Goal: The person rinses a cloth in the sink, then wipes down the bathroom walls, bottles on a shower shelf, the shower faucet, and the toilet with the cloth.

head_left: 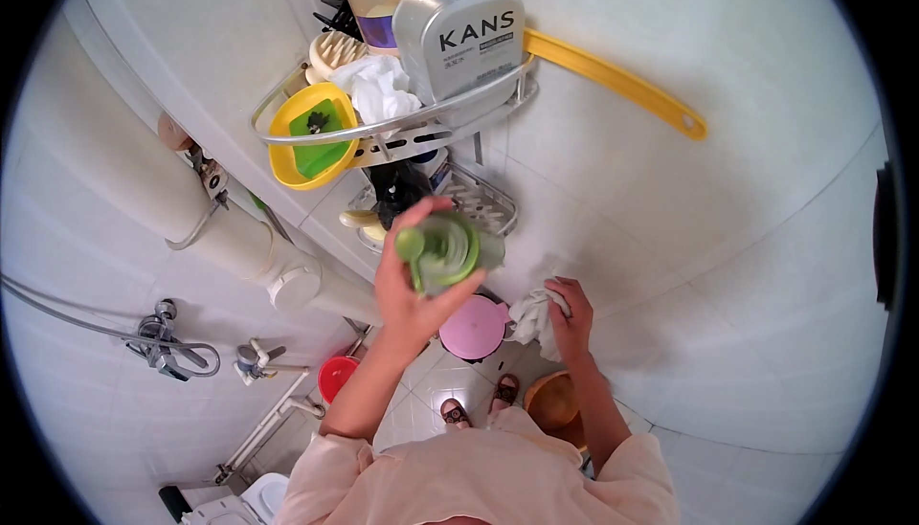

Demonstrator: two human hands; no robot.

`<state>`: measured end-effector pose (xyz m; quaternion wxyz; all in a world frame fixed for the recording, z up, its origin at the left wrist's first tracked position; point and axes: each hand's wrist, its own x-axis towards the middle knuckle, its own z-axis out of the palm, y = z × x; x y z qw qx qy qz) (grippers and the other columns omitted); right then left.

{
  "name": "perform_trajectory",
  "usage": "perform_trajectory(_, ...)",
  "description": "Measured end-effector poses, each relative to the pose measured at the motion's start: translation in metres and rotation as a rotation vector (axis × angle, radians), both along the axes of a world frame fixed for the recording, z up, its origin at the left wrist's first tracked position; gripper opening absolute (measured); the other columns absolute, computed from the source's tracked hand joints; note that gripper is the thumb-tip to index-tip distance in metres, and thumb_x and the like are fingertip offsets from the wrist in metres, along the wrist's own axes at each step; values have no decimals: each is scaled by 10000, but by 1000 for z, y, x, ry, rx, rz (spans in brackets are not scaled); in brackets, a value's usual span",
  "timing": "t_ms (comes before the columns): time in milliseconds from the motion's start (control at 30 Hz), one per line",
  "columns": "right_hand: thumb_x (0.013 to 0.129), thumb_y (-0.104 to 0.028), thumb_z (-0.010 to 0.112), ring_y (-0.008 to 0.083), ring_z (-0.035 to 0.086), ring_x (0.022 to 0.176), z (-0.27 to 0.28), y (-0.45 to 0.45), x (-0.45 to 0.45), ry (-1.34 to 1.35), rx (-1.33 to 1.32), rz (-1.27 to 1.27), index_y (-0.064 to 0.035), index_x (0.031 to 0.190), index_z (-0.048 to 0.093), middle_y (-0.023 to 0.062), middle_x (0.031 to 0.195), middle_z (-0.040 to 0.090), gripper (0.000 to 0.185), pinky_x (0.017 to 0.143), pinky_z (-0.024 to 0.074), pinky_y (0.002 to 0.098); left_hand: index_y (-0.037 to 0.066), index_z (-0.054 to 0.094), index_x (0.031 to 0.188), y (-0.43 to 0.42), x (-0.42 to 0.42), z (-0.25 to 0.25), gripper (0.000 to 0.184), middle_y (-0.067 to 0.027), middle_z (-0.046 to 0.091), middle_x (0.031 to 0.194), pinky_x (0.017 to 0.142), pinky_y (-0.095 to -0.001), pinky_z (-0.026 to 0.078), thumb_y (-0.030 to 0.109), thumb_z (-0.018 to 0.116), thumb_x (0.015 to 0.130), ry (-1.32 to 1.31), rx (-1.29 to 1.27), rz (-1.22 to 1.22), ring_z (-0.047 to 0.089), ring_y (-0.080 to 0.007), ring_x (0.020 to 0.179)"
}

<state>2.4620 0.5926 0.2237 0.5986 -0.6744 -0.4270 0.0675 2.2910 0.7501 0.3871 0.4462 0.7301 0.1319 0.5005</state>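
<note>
My left hand [412,300] is wrapped round a clear container with a green lid [448,251], which is blurred by motion. It is held just below the lower rack. To its right and lower, my right hand [572,319] grips a crumpled white cloth [538,322] that hangs from the fingers. Above the left hand, a corner shelf [440,115] holds a silver KANS bottle [461,44], a yellow bowl with a green piece inside [287,147], white crumpled material [376,88] and a comb-like brush [335,52].
A long yellow handle [613,75] sticks out right of the shelf. White pipes [191,200] run down the left wall, near a shower tap [158,338]. Below are a pink stool [473,327], a red bucket [337,377], an orange basin [555,401] and a toilet [263,498].
</note>
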Motion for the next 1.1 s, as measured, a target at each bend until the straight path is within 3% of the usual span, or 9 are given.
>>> perform_trajectory(267, 804, 43, 566, 297, 585, 1044, -7, 44, 4, 88, 167, -87, 1, 1165, 562, 174, 1103, 595, 364, 933, 436, 325, -30, 429, 1286, 57, 69, -46, 723, -142, 556, 1204, 932, -316, 442, 92, 803, 680, 122, 202, 236, 562, -200, 1066)
perform_trajectory(400, 784, 57, 560, 346, 534, 1116, -15, 90, 14, -61, 105, -65, 5, 1262, 479, 192, 1195, 547, 487, 981, 407, 368, -59, 412, 1294, 55, 78, -37, 757, -231, 528, 1224, 948, -368, 436, 138, 805, 678, 167, 127, 329, 558, -345, 1089)
perform_trajectory(467, 782, 58, 549, 359, 514, 1133, -15, 103, 12, -225, 30, -55, 5, 1266, 466, 191, 1214, 530, 494, 994, 391, 378, -54, 387, 1314, 58, 82, -38, 783, -235, 526, 1226, 952, -378, 434, 136, 804, 679, 139, 122, 305, 550, -363, 1110)
perform_trajectory(633, 747, 69, 541, 363, 519, 1136, -17, 89, 18, -196, 17, 25, -4, 1273, 480, 195, 1201, 546, 535, 998, 396, 388, -52, 323, 1358, 57, 81, -35, 851, -243, 503, 1250, 975, -399, 417, 146, 803, 684, 157, 140, 326, 523, -378, 1146)
perform_trajectory(733, 733, 64, 542, 369, 545, 1093, -32, 73, 10, -95, 59, 43, -14, 1267, 498, 198, 1182, 562, 542, 970, 422, 391, -33, 227, 1437, 60, 80, -39, 943, -224, 424, 1383, 1059, -372, 361, 91, 797, 696, 184, 123, 288, 461, -305, 1253)
perform_trajectory(900, 713, 81, 545, 373, 556, 1072, -24, 72, -10, -101, 78, 1, -31, 1279, 496, 198, 1200, 560, 579, 936, 441, 390, -14, 250, 1440, 26, 45, -36, 852, -210, 391, 1410, 1085, -386, 324, 27, 737, 741, 150, 210, 277, 425, -317, 1287)
perform_trajectory(967, 699, 93, 554, 382, 554, 1067, -20, 83, -16, -189, -3, 42, -37, 1299, 474, 202, 1207, 551, 619, 918, 447, 408, -16, 345, 1392, 7, 15, -63, 752, -234, 481, 1324, 1020, -407, 370, 55, 721, 745, 170, 233, 278, 475, -390, 1213)
perform_trajectory(1033, 680, 102, 577, 398, 531, 1083, -22, 90, -25, -229, -109, 80, -48, 1334, 431, 201, 1237, 532, 686, 904, 447, 440, -13, 403, 1351, -13, -12, -93, 668, -226, 528, 1270, 997, -413, 389, 38, 698, 753, 227, 210, 252, 508, -378, 1182)
perform_trajectory(1100, 687, 99, 577, 398, 532, 1082, -40, 98, -49, -32, -148, 214, -62, 1337, 430, 193, 1245, 532, 686, 901, 451, 442, -17, 423, 1327, -33, -32, -120, 621, -216, 544, 1249, 977, -412, 407, 29, 680, 764, 306, 71, 225, 529, -367, 1159)
